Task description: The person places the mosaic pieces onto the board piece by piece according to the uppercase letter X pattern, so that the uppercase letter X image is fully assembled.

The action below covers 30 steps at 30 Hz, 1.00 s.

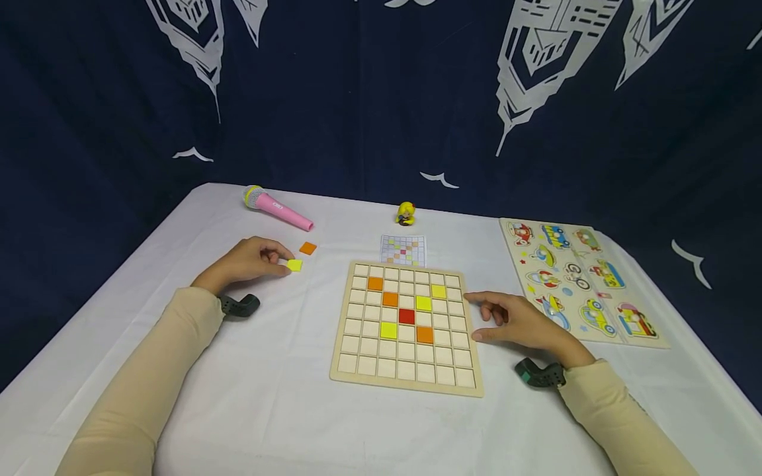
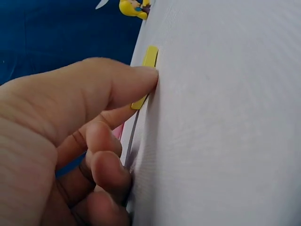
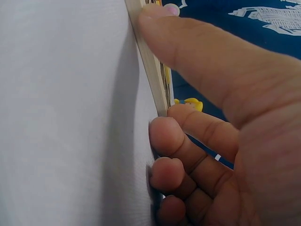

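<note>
My left hand (image 1: pixel 253 259) is at the left of the table, pinching a small yellow square tile (image 1: pixel 294 265) between thumb and index finger. In the left wrist view the yellow tile (image 2: pixel 150 55) is seen edge-on, close to the cloth. A loose orange tile (image 1: pixel 307 248) lies just beyond it. At the centre sits a wooden grid board (image 1: pixel 411 388) with orange, yellow and one red tile (image 1: pixel 407 317) in its cells. Thumb and index fingertips of my right hand (image 1: pixel 518 322) rest at the board's right edge, the other fingers loosely bent.
A printed pattern card (image 1: pixel 387 254) lies behind the board, with a small yellow-haired figurine (image 1: pixel 405 214) farther back. The pink microphone (image 1: pixel 280 209) is at the back left. A picture puzzle board (image 1: pixel 643 340) of vehicles lies at the right. A dark patterned curtain (image 1: pixel 357 99) hangs behind the table.
</note>
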Each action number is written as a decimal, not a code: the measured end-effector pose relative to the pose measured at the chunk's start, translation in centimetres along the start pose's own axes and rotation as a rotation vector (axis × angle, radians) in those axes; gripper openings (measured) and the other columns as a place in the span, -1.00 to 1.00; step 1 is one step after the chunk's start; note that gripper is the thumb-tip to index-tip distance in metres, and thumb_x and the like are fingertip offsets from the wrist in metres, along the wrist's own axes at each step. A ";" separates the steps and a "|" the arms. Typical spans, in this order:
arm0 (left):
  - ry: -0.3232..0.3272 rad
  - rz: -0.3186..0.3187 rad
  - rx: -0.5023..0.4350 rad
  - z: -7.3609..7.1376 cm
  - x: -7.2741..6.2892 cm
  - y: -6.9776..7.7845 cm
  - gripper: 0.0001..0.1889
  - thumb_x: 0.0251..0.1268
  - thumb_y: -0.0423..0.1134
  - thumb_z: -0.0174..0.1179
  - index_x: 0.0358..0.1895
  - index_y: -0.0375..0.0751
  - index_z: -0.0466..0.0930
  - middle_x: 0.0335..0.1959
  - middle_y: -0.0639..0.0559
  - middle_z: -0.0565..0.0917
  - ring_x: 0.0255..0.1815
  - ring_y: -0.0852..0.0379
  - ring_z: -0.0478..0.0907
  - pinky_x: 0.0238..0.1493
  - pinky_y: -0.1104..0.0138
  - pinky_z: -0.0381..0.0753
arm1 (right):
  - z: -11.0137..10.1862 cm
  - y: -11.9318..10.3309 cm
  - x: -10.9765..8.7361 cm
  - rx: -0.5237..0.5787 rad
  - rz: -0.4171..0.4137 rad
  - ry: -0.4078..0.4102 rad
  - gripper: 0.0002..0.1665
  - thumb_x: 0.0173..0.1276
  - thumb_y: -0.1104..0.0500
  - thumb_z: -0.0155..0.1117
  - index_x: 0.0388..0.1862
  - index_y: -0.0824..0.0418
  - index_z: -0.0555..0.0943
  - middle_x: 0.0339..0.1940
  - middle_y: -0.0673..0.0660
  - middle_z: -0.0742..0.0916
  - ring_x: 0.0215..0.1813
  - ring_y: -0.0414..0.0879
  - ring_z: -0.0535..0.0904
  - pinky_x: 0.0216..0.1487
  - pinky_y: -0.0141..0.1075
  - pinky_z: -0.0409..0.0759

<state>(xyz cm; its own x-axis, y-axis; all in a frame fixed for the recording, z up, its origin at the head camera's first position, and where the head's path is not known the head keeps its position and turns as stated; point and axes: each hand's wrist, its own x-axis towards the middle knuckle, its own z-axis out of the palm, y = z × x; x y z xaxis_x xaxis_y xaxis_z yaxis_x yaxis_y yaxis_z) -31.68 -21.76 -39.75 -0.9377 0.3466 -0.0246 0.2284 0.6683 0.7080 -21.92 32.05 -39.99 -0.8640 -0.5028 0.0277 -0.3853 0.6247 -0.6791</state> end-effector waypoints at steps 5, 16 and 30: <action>0.025 0.060 0.016 0.0 -0.1 0.4 -0.66 0.27 -0.24 0.54 0.05 -0.31 0.80 -0.45 0.09 0.50 -0.38 0.15 0.40 -0.29 0.34 0.34 | 0.0 0.1 0.0 -0.001 0.001 -0.001 -0.20 0.30 0.17 0.67 0.43 0.43 0.57 -0.26 0.04 0.56 -0.32 -0.18 0.41 -0.27 -0.32 0.41; 0.043 0.187 0.003 0.8 -0.2 3.2 -0.68 0.20 -0.25 0.60 -0.02 -0.26 0.81 -0.51 0.12 0.42 -0.41 0.14 0.35 -0.34 0.35 0.30 | 0.0 0.1 0.0 -0.002 -0.002 -0.002 -0.20 0.30 0.17 0.67 0.44 0.43 0.56 -0.26 0.04 0.56 -0.32 -0.18 0.41 -0.26 -0.31 0.41; -0.031 0.213 0.082 3.1 -1.1 8.1 -0.70 0.16 -0.17 0.62 -0.07 -0.14 0.81 -0.56 0.14 0.42 -0.46 0.15 0.36 -0.34 0.30 0.32 | 0.1 0.0 0.1 -0.003 -0.012 0.005 -0.19 0.28 0.19 0.68 0.42 0.45 0.57 -0.26 0.04 0.56 -0.33 -0.17 0.41 -0.28 -0.32 0.41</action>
<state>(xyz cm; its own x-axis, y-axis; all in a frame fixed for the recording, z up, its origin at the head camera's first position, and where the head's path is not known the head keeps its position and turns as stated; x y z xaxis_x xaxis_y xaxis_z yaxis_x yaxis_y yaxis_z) -27.97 -14.69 -36.20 -0.8577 0.5051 0.0964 0.4421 0.6287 0.6397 -21.99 32.00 -40.05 -0.8608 -0.5074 0.0390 -0.3963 0.6204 -0.6768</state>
